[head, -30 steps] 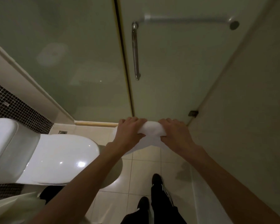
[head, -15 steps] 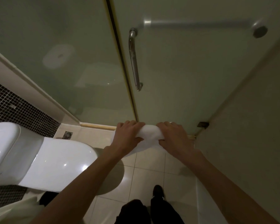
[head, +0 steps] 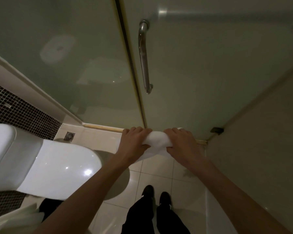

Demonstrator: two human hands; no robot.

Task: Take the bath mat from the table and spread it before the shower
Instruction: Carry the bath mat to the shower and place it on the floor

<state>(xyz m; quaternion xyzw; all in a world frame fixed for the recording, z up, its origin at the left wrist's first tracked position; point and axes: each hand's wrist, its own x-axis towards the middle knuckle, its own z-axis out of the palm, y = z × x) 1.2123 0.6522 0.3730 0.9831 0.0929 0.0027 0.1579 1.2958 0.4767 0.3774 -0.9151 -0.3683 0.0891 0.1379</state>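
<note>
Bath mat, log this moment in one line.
bath mat: bunched, unspread | left hand, right hand: gripping | place: before shower door

Feet (head: 156, 195) stepped forward, closer to shower door (head: 210, 65).

This is a bathroom. A white toilet (head: 46, 164) with its lid down stands at the left on a floor (head: 157, 181) of pale glossy tiles, with a small drain (head: 69, 136) set in behind it. Frosted glass shower panels (head: 66, 56) rise ahead, one a door (head: 210, 73) with a chrome handle (head: 143, 56). Dark mosaic tile (head: 15, 112) covers the left wall.
</note>
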